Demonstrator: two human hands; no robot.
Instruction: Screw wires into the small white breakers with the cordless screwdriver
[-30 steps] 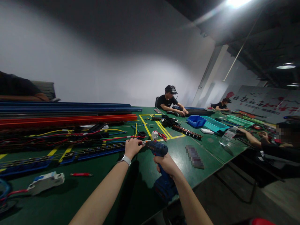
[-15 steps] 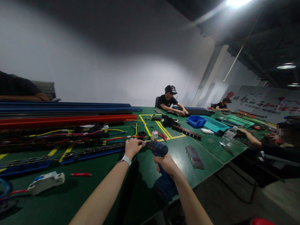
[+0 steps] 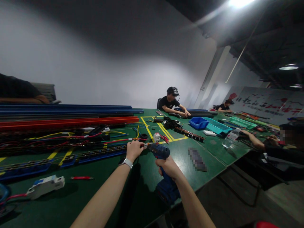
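My right hand (image 3: pixel 169 166) is wrapped round the handle of a blue cordless drill (image 3: pixel 161 150), which stands over the near part of the green table (image 3: pixel 140 190). The drill's nose points left and away from me, at the fingertips of my left hand (image 3: pixel 135 150). Those fingers are closed in a pinch at the tip of the bit; what they hold is too small to make out. A blue strip of terminals (image 3: pixel 102 154) runs along the table to the left of that hand. Just beyond the drill sit a white breaker block (image 3: pixel 156 137) and several short red wires (image 3: pixel 164 138).
A white circuit breaker (image 3: pixel 46 186) and a short red wire (image 3: pixel 82 178) lie at the left. A phone (image 3: pixel 197 159), a blue bin (image 3: pixel 199 123), a turquoise basket (image 3: pixel 217 126) and a water bottle (image 3: pixel 231 137) are to the right. Another person (image 3: pixel 173 103) works across the table.
Both hands and the drill stay almost where they were. The view has shifted very slightly; nothing has visibly been picked up or let go.
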